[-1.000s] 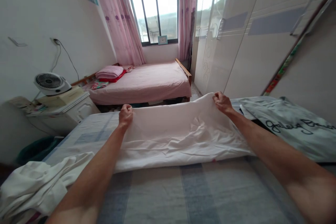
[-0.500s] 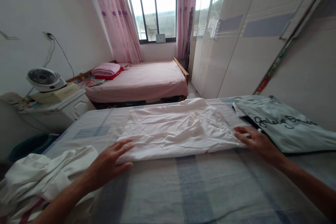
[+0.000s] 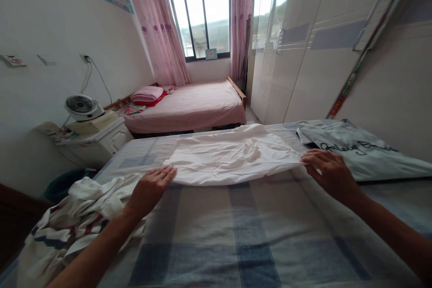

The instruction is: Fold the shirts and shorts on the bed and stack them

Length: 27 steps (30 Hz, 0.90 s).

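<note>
Bed (image 3: 202, 229) bears cloth (image 3: 229, 157) — left hand (image 3: 152, 189), right hand (image 3: 331, 175) flanking

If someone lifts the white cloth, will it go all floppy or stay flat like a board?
Probably floppy: the white cloth has soft wrinkles all over. It likely bends easily, since its corner narrows to a point at the right hand. It looks like thin fabric, so it's probably light.

Light: far window (image 3: 216, 15), blown white | indoors: dim | glare: wardrobe doors (image 3: 305, 60) | edges: stretched
</note>
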Available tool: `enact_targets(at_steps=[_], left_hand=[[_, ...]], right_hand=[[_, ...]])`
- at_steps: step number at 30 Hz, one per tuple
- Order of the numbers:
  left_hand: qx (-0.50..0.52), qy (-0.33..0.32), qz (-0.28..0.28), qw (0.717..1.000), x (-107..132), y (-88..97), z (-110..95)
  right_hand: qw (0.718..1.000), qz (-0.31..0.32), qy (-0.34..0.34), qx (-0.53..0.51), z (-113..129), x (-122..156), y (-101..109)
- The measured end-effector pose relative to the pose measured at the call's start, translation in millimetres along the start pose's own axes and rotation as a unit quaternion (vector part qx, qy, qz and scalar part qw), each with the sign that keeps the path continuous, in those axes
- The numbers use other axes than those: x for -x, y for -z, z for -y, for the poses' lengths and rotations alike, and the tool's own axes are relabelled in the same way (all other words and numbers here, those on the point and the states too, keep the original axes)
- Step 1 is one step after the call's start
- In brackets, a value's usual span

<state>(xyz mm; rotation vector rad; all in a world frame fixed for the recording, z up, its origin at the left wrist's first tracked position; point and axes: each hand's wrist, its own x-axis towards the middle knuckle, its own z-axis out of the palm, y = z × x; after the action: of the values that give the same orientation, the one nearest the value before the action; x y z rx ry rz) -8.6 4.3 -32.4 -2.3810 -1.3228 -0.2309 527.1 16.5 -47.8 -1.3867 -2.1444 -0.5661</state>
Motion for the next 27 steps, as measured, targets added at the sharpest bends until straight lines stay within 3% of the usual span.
enact_targets(at_steps=[3, 6, 11, 19, 23, 27], left_hand=[[0.047, -0.012, 0.052, 0.997, 12, 5.8, -4], [0.107, 0.035, 0.096, 0.989, 13, 8.2, -7], [0.140, 0.149, 0.076, 0.976, -19, -3.3, -1], [0.147, 0.135, 0.090, 0.976, -45, -36.8, 11], [0.150, 0.164, 0.103, 0.970, -54, -34.3, 17], [0.224, 0.189, 0.098, 0.951, -58, -27.5, 25]], right_hand=[[0.997, 0.059, 0.023, -0.039, -1, 16, 4], [0.990, 0.107, -0.038, -0.087, 1, 21, 1], [0.975, 0.092, -0.176, -0.098, 9, -13, -16], [0.946, 0.165, -0.258, -0.103, 14, -40, -51], [0.926, 0.216, -0.287, -0.114, 16, -46, -45], [0.929, 0.170, -0.295, -0.145, 14, -48, -26]])
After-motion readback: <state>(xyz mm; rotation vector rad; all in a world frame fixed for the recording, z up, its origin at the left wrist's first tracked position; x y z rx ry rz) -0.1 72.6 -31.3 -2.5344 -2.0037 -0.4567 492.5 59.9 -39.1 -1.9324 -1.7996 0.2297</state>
